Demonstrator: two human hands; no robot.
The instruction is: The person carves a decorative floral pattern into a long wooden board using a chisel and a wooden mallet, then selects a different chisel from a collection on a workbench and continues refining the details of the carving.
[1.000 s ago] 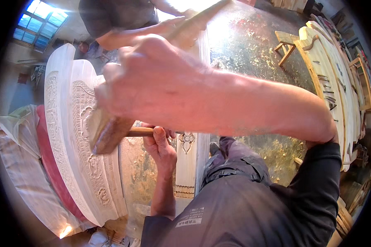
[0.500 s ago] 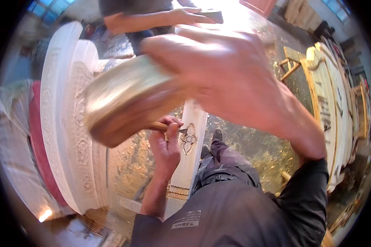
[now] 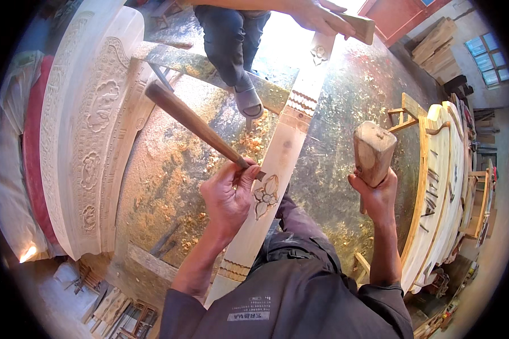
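My left hand is closed round the lower end of a wood chisel. Its long wooden handle slants up to the left, and its tip is at the edge of a carved flower on a pale wooden beam. Off to the right, clear of the beam, my right hand grips a wooden mallet, its block head upright above my fist. The beam runs from my lap to the far side, with zigzag grooves and a second flower near its far end.
A co-worker's hand holds a wooden block over the beam's far end; their slippered foot is beyond. Carved panels stand at left. Curved pale boards are stacked at right. Wood shavings litter the floor.
My right hand and the mallet have swung from in front of my view down to the right. The chisel's handle now shows in full. The far end of the beam has come into sight.
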